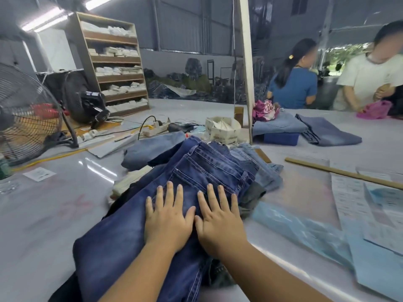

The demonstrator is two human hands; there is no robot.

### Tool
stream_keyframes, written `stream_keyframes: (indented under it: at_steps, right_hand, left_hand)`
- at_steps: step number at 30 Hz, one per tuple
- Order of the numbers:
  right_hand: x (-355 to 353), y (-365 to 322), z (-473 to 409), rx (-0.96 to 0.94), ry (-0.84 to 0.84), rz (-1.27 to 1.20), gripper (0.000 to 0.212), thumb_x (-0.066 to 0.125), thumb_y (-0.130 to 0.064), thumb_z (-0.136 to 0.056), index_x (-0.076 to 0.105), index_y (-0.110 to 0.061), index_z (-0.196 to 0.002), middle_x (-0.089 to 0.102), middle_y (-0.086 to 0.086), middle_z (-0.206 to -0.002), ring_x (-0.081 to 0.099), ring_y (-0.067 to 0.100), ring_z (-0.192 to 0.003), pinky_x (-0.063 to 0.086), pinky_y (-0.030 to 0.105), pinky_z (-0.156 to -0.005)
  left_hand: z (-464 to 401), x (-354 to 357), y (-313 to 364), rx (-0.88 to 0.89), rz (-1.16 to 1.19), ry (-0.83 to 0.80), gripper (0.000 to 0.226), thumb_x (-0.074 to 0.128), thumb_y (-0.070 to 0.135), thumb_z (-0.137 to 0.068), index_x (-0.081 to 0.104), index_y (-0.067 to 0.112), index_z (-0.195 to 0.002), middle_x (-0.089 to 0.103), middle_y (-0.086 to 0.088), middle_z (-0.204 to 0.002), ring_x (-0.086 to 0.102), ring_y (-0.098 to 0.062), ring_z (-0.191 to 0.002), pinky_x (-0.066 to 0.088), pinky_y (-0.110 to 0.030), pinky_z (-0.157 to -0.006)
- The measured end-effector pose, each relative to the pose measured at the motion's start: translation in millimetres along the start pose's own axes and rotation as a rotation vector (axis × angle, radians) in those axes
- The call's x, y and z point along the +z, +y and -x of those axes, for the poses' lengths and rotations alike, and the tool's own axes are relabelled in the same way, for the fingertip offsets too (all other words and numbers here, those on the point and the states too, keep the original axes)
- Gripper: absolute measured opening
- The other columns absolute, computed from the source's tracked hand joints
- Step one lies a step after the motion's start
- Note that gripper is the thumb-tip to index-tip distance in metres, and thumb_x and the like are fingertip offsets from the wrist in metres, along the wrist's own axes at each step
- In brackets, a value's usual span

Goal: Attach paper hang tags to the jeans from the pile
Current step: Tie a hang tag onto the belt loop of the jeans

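Observation:
A pair of dark blue jeans lies on top of a pile in front of me, waistband and belt loops pointing away. My left hand and my right hand lie flat side by side on the seat of the jeans, fingers straight and spread, thumbs almost touching. Lighter blue jeans stick out from under the dark pair on the right, and another folded pair lies behind. A small white basket with pale paper pieces stands beyond the pile.
A glossy grey table carries a fan at the left, a power strip, a wooden ruler, printed sheets and blue plastic bags at the right. A white post rises behind the pile. Two people stand at the far right.

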State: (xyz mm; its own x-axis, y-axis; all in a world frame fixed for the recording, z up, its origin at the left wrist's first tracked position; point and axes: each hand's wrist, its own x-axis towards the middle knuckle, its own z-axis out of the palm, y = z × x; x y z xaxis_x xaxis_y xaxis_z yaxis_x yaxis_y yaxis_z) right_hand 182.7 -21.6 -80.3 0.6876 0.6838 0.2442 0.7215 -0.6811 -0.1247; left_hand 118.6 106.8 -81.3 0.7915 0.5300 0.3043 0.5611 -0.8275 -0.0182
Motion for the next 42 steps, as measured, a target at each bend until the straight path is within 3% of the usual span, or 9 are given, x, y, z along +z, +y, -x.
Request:
stream_keyframes:
  at_steps: [8, 11, 14, 16, 22, 26, 30, 37, 42]
  right_hand:
    - [-69, -2, 37, 0.024, -0.519, -0.07, 0.08, 0.044, -0.054, -0.095, 0.002, -0.026, -0.158, -0.017, -0.001, -0.164, -0.007, 0.03, -0.152, 0.017, 0.047, -0.12]
    - [-119, 2, 77, -0.02, -0.751, -0.016, 0.057, 0.05, -0.046, -0.097, 0.042, -0.016, -0.145, 0.041, 0.013, -0.147, 0.047, 0.034, -0.124, 0.038, 0.035, -0.093]
    - [-160, 18, 127, 0.09, -0.808, 0.058, 0.053, 0.053, -0.051, -0.094, 0.059, -0.012, -0.129, 0.061, 0.011, -0.122, 0.055, 0.033, -0.111, 0.045, 0.038, -0.092]
    - [-187, 36, 163, 0.189, -0.77, 0.093, 0.06, 0.056, -0.053, -0.092, 0.055, -0.014, -0.137, 0.057, 0.009, -0.138, 0.052, 0.031, -0.125, 0.042, 0.039, -0.105]
    - [-262, 84, 284, 0.386, -0.664, 0.129, 0.059, 0.05, -0.057, -0.092, 0.055, -0.016, -0.134, 0.058, 0.009, -0.135, 0.056, 0.031, -0.118, 0.045, 0.043, -0.1]
    - [-296, 99, 352, 0.478, -0.477, 0.049, 0.058, 0.051, -0.05, -0.093, 0.048, -0.019, -0.141, 0.05, 0.007, -0.144, 0.05, 0.029, -0.127, 0.04, 0.043, -0.106]
    - [-323, 110, 404, 0.566, -0.318, 0.0, 0.067, 0.062, -0.049, -0.087, 0.043, -0.02, -0.145, 0.046, 0.004, -0.149, 0.046, 0.025, -0.132, 0.038, 0.037, -0.108]
    - [-350, 122, 449, 0.702, -0.149, -0.088, 0.028, 0.073, -0.039, -0.08, 0.068, -0.017, -0.097, 0.07, 0.001, -0.097, 0.065, 0.017, -0.087, 0.055, 0.033, -0.079]
    - [-355, 127, 479, 0.734, 0.02, -0.139, 0.019, 0.076, -0.029, -0.077, 0.064, -0.018, -0.068, 0.065, -0.001, -0.069, 0.057, 0.011, -0.062, 0.043, 0.023, -0.052]
  left_hand:
    - [47, -28, -15, 0.06, -0.061, -0.288, 0.073, 0.017, 0.06, -0.1, -0.014, 0.024, -0.156, -0.018, -0.005, -0.164, -0.015, -0.025, -0.151, -0.002, -0.051, -0.121]
    - [60, -65, -4, 0.064, -0.022, -0.491, 0.068, 0.028, 0.053, -0.1, 0.008, 0.024, -0.158, -0.001, -0.007, -0.166, 0.005, -0.03, -0.152, 0.015, -0.05, -0.119]
    - [79, -108, 29, 0.175, 0.089, -0.615, 0.047, 0.041, 0.05, -0.092, 0.051, 0.023, -0.129, 0.047, -0.006, -0.142, 0.047, -0.026, -0.128, 0.04, -0.04, -0.104]
    - [97, -132, 63, 0.313, 0.116, -0.589, 0.036, 0.043, 0.049, -0.09, 0.055, 0.021, -0.111, 0.057, -0.006, -0.126, 0.054, -0.025, -0.113, 0.047, -0.037, -0.095]
    - [192, -192, 181, 0.66, 0.145, -0.525, 0.059, 0.036, 0.061, -0.095, 0.053, 0.019, -0.133, 0.054, -0.006, -0.139, 0.052, -0.027, -0.123, 0.042, -0.037, -0.096]
    - [251, -213, 232, 0.752, 0.25, -0.44, 0.043, 0.027, 0.046, -0.103, 0.055, 0.018, -0.119, 0.06, -0.011, -0.127, 0.056, -0.03, -0.115, 0.044, -0.038, -0.093]
    - [270, -236, 248, 0.818, 0.329, -0.415, 0.057, 0.035, 0.067, -0.093, 0.052, 0.022, -0.124, 0.056, -0.008, -0.133, 0.053, -0.026, -0.116, 0.042, -0.038, -0.093]
    - [302, -285, 264, 1.006, 0.367, -0.253, 0.036, 0.051, 0.049, -0.092, 0.058, 0.026, -0.12, 0.055, 0.003, -0.123, 0.053, -0.018, -0.108, 0.047, -0.036, -0.091]
    - [326, -298, 271, 1.102, 0.624, -0.23, 0.017, 0.058, 0.043, -0.091, 0.065, 0.028, -0.09, 0.06, 0.013, -0.083, 0.057, -0.009, -0.076, 0.05, -0.029, -0.068]
